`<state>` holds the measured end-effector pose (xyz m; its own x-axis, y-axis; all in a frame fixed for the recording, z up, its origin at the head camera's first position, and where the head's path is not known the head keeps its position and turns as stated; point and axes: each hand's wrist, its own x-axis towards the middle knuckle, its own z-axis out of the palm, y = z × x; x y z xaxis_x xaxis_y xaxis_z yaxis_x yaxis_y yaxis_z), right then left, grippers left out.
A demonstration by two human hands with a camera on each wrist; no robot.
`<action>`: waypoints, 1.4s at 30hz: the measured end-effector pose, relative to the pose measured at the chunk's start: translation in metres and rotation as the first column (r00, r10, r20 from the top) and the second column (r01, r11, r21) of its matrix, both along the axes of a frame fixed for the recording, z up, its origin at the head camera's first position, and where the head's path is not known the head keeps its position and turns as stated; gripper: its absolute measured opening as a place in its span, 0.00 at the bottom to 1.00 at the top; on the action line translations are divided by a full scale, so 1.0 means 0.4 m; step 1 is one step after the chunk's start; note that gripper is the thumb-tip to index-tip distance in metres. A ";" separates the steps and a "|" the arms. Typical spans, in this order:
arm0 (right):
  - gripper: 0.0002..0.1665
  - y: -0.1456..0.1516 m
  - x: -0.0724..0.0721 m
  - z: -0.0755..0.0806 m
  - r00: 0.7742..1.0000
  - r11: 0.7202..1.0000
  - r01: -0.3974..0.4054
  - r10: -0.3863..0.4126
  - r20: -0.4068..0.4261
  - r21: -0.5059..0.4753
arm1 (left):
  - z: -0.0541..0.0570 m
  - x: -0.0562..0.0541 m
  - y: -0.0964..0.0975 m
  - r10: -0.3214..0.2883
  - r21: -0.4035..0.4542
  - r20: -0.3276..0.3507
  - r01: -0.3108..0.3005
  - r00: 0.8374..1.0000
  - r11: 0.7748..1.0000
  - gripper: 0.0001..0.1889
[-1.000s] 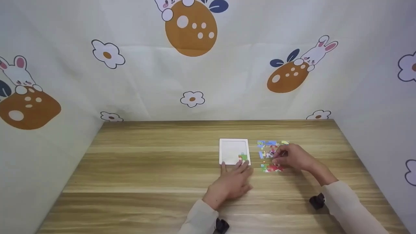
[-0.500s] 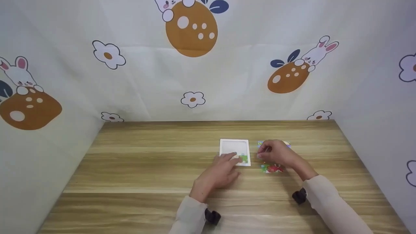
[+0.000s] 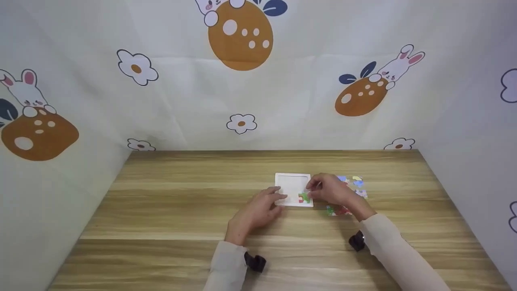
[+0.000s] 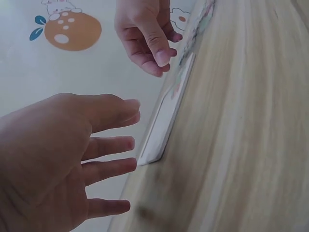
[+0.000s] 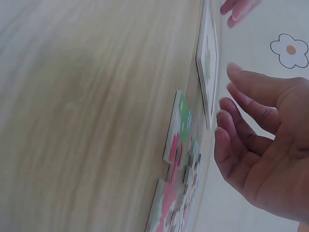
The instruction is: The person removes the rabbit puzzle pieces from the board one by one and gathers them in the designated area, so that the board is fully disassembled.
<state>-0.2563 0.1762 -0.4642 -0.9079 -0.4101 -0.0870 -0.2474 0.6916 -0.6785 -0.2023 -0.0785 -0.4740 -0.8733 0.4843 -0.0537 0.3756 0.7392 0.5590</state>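
Note:
My left hand (image 3: 258,206) lies by the left rim of a shallow white puzzle frame (image 3: 294,204), its fingers over the inside. In the left wrist view, the left hand (image 4: 53,154) has its fingers straight and spread, with nothing held. A green and red puzzle piece (image 3: 304,197) sits in the frame's near right corner. Just above the frame's right rim is my right hand (image 3: 329,189), thumb and fingertips close together. In the right wrist view, the right hand (image 5: 270,130) has bent fingers; no piece shows between thumb and index finger, though a small one could be hidden.
Loose puzzle pieces (image 3: 358,182) lie on the wooden table (image 3: 177,210) right of the frame, partly covered by the right hand and forearm. Near the front of that group are green and red pieces (image 3: 336,210). A printed cloth (image 3: 181,101) rises behind the table.
The right hand has moved left from the loose pieces to the frame's right edge. The left hand has drawn back left from the frame's near right corner, uncovering the green and red piece.

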 end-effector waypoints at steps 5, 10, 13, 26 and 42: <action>0.09 -0.020 -0.010 -0.005 1.000 1.000 -0.025 0.025 -0.008 0.017 | -0.011 -0.003 -0.005 -0.037 -0.005 -0.009 0.037 0.999 0.999 0.19; 0.12 -0.036 -0.012 -0.006 0.998 0.995 -0.057 0.059 -0.019 0.077 | -0.016 -0.001 -0.006 -0.062 -0.017 0.023 0.062 0.998 0.998 0.19; 0.12 -0.046 -0.013 -0.004 0.998 0.992 -0.060 0.062 -0.018 0.109 | -0.018 0.001 -0.005 -0.069 -0.021 0.057 0.070 0.996 0.997 0.19; 0.12 -0.055 -0.013 -0.005 0.998 0.992 -0.030 0.036 -0.050 0.123 | -0.023 0.001 0.011 -0.049 -0.080 0.144 0.061 0.988 0.995 0.25; 0.07 -0.038 0.006 0.000 1.000 1.000 0.001 -0.001 -0.024 -0.016 | -0.014 0.008 0.005 -0.097 -0.115 0.151 0.115 0.984 0.987 0.30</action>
<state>-0.2539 0.1610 -0.4641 -0.9100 -0.4105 -0.0586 -0.2633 0.6811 -0.6833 -0.1991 -0.0765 -0.4794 -0.7962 0.5552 -0.2405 0.3770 0.7661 0.5206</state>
